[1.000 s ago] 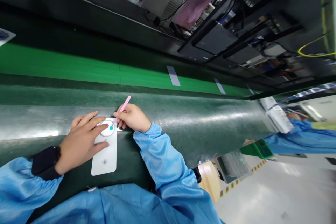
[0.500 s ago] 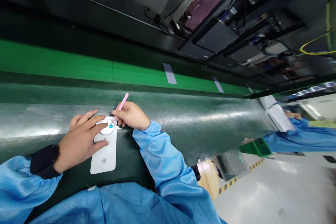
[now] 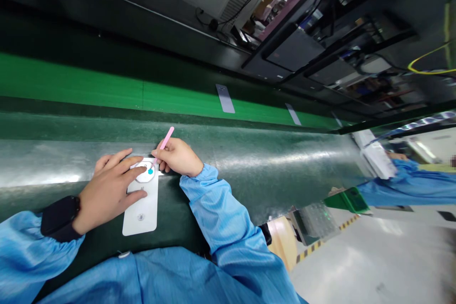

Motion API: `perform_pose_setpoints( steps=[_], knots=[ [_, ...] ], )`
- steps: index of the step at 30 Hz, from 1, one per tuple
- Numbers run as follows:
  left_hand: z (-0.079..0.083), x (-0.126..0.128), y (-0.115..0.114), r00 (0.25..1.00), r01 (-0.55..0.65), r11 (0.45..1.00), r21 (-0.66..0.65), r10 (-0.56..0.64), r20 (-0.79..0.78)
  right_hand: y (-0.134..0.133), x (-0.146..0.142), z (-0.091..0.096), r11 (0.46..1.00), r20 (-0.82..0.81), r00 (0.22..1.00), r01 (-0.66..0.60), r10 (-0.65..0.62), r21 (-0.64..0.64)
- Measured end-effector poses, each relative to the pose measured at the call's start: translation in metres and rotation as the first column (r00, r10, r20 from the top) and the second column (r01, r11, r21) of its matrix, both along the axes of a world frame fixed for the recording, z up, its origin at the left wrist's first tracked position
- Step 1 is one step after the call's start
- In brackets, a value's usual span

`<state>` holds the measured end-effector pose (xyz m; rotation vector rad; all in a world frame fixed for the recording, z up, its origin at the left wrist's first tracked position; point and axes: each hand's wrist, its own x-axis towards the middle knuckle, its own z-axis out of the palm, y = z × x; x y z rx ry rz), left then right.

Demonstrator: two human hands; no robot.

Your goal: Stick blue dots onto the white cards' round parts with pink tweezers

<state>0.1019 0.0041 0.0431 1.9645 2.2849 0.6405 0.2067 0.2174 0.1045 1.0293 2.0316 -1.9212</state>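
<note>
A white phone back cover (image 3: 147, 216) lies on the green work surface in front of me, with a large round camera area at its far end. My left hand (image 3: 112, 185) rests on the cover with its fingers spread, the index fingertip on the round area. My right hand (image 3: 180, 156) pinches slim pink tweezers (image 3: 166, 137) at the cover's far right corner. The tweezers slant down toward a small blue patch (image 3: 150, 171) inside the round area. Their tips are too small to make out.
Beyond the work surface runs a green conveyor belt (image 3: 107, 90) carrying pale phone covers, one (image 3: 225, 99) nearer and another (image 3: 293, 114) farther right. A stack of white sheets (image 3: 377, 156) and a green bin (image 3: 351, 200) stand to the right, near a person's blue sleeve (image 3: 409, 183).
On the belt, the phone covers have shifted slightly left. Both my hands stay almost still. In the background, a person's pale clothing has moved left and a pink-clad figure has shifted.
</note>
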Motion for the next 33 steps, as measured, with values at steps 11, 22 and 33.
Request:
perform_pose_setpoints(
  steps=[11, 22, 33],
  knots=[
    [-0.002, 0.0, -0.001, 1.0, 0.001, 1.0, 0.02, -0.001, 0.013, -0.004, 0.003, 0.002, 0.998, -0.014, 1.0, -0.006, 0.007, 0.055],
    [-0.003, 0.0, -0.002, 0.999, -0.019, 1.0, 0.019, 0.018, 0.049, -0.003, 0.011, -0.013, 0.987, -0.065, 0.997, -0.04, 0.05, 0.154],
    [0.001, 0.003, -0.002, 0.999, -0.008, 0.999, 0.052, 0.01, -0.037, -0.004, 0.009, -0.015, 0.985, -0.078, 0.996, -0.035, 0.048, 0.168]
  ],
)
